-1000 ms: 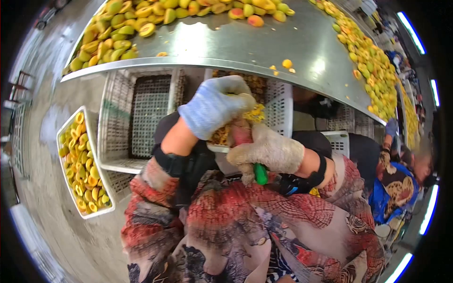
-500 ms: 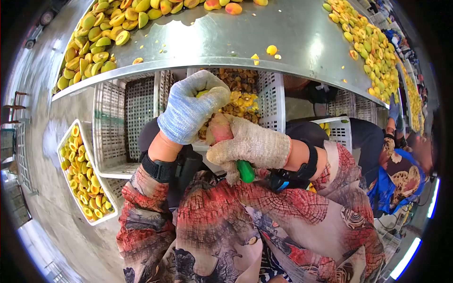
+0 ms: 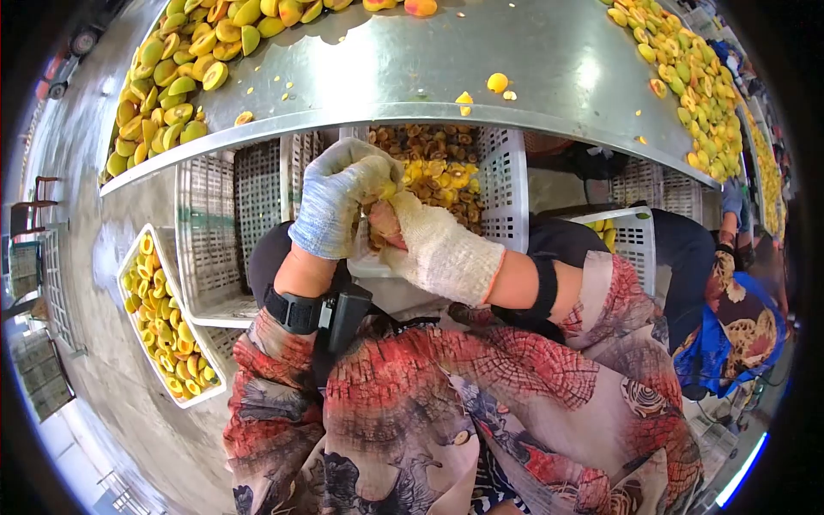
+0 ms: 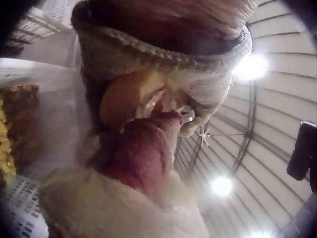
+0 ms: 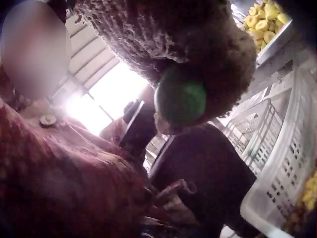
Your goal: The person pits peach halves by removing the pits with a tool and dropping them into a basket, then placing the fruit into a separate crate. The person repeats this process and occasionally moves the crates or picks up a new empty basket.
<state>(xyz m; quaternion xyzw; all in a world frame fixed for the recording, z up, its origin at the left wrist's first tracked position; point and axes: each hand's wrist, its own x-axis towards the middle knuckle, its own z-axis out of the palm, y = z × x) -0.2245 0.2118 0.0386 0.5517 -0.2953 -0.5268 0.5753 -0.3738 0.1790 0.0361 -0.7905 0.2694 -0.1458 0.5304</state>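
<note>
My left hand (image 3: 336,197), in a blue and white knit glove, grips a peach (image 4: 121,96) in its curled fingers. My right hand (image 3: 442,249), in a pale knit glove with the reddish thumb (image 4: 146,153) bare, meets it. The right fingers wrap a tool whose rounded green handle end (image 5: 181,96) sticks out below the fist. A small shiny metal tip (image 4: 187,114) shows against the peach in the left wrist view. Both hands are over the near edge of a white crate (image 3: 502,189) with yellow scraps (image 3: 442,178) and brown pits.
A steel table (image 3: 386,69) bears heaps of peach halves (image 3: 176,77) at left and right. Another white crate (image 3: 202,249) stands left, beside a crate of halves (image 3: 167,318) on the floor. A second person (image 3: 742,322) sits at the right.
Both hands have moved left from their place one second ago. My right hand has turned, so the green handle no longer shows in the head view.
</note>
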